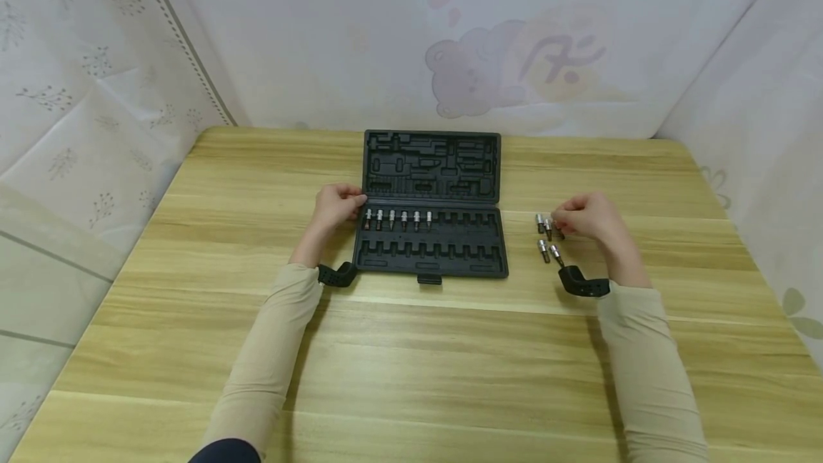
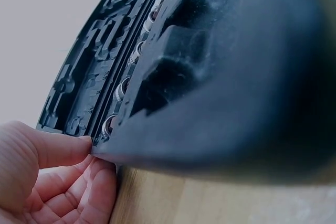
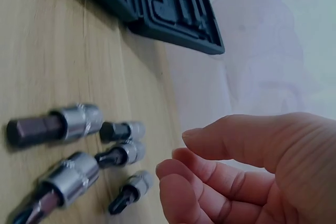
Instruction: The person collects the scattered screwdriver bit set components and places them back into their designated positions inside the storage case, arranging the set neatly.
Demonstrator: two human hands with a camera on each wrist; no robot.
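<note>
A black plastic socket case (image 1: 398,256) lies unfolded, its lid (image 1: 431,163) laid back on the far side. Chrome bit sockets (image 1: 404,220) stand in the left part of its upper row. My left hand (image 1: 337,204) pinches the case's left edge near the hinge, thumb on top (image 2: 68,150) and fingers curled beside and under it. Right of the case, several loose bit sockets (image 1: 544,251) lie on the table, some dark-tipped (image 3: 79,121). Over the farthest of them hovers my right hand (image 1: 588,214), its fingers loosely bent, with nothing between thumb and fingertips (image 3: 178,182).
The case rests on a wood-grain table (image 1: 424,363). Slots in the right of the upper row and along the lower row (image 1: 444,250) hold no sockets. A latch (image 1: 429,279) sticks out at the front. A pale printed curtain (image 1: 321,41) hangs behind the table.
</note>
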